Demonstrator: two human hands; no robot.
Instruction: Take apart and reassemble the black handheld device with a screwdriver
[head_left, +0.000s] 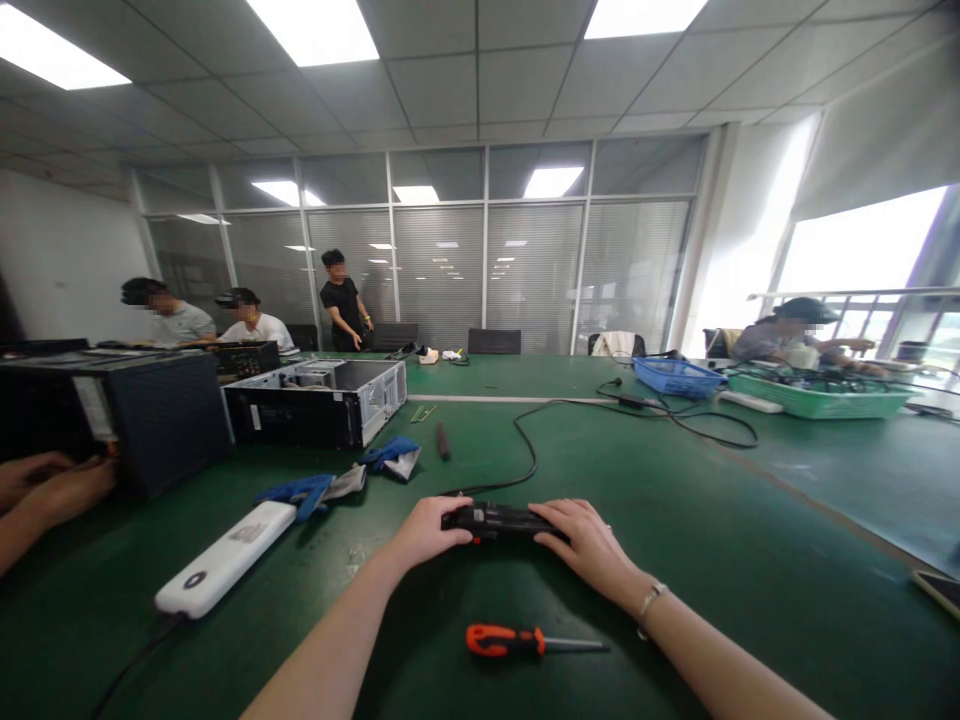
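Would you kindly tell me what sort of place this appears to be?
It looks like a shared workroom, perhaps an office room used for computer hardware: an open-topped silver-and-black metal computer case and an orange-and-black-handled screwdriver lie on a large green table.

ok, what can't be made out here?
All head view:
Black device: parts hidden under the left hand and right hand.
Dark flat object: cut off by the right picture edge.
Green basket: contents too small, tangled.
Label on the white box: too blurred to read.
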